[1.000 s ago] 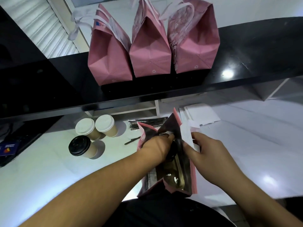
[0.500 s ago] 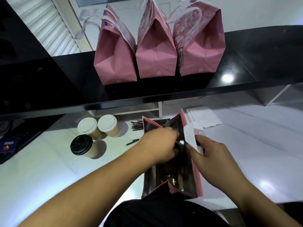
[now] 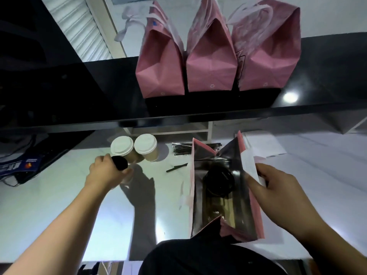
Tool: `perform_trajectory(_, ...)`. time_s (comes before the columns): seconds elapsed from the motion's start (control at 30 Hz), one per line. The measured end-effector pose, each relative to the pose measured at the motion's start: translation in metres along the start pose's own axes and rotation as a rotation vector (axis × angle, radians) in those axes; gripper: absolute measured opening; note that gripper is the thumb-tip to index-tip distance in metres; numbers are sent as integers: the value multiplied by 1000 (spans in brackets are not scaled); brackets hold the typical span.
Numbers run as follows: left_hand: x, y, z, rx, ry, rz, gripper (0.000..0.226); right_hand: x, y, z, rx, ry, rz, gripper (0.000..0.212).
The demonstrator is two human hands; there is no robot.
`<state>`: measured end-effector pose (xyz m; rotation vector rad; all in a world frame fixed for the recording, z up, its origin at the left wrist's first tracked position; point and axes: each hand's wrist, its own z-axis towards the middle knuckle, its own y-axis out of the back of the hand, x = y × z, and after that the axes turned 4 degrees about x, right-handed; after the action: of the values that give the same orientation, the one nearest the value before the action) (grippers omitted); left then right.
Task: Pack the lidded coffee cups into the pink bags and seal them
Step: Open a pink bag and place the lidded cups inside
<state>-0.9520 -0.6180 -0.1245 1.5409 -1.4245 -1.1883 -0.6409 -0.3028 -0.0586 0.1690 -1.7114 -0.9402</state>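
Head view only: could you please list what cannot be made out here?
- Black-lidded paper cup by the white-lidded cups: the left hand gripping it covers most of its body.
- Open pink foil-lined bag: its near bottom is hidden by dark clothing; only a black lid shows inside.
- Three closed pink bags on the black shelf: contents hidden.
- Printed slip near the right hand: text too small.
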Motion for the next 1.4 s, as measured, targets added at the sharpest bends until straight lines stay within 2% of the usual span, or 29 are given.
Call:
perform_trajectory(0.13, 4, -13, 4, 56, 33, -8, 74, 3, -3, 2, 9, 7, 14, 36)
perform_trajectory(0.4, 1, -29, 1, -88, 79, -215, 62, 9, -1, 0, -1, 5, 7, 19)
perform_trajectory(0.5, 5, -32, 0, -114, 85, -251, 66, 8, 1, -2, 1, -6, 8, 15)
perform_trajectory(0.63, 12, -32, -7, -134, 103, -245, 77, 3, 3, -4, 22, -31, 25, 20)
perform_trajectory(0.77, 12, -3, -20, -204, 69, -203, 86, -1, 3, -7, 62, -49, 38, 22)
perform_trajectory(0.9, -19, 49, -55, -353, -142, -285, 91, -2, 5, -7, 67, -48, 56, 24)
perform_trajectory(1.0, -54, 81, -96, -365, -406, -324, 89, -4, 6, -8, 61, -35, 57, 12)
perform_trajectory(1.07, -79, 98, -126, -289, -622, -358, 89, -4, 7, -8, 59, -29, 61, 9)
perform_trajectory(1.13, -104, 106, -154, -136, -828, -348, 87, -5, 7, -8, 51, -25, 62, 17)
perform_trajectory(1.2, -127, 102, -172, 46, -980, -289, 85, -6, 7, -7, 45, -30, 65, 16)
perform_trajectory(1.27, -148, 89, -181, 183, -1068, -203, 83, -5, 8, -7, 38, -23, 66, 15)
perform_trajectory(1.4, -178, 55, -181, 263, -1129, 79, 89, -3, 10, -8, 25, -13, 69, 21)
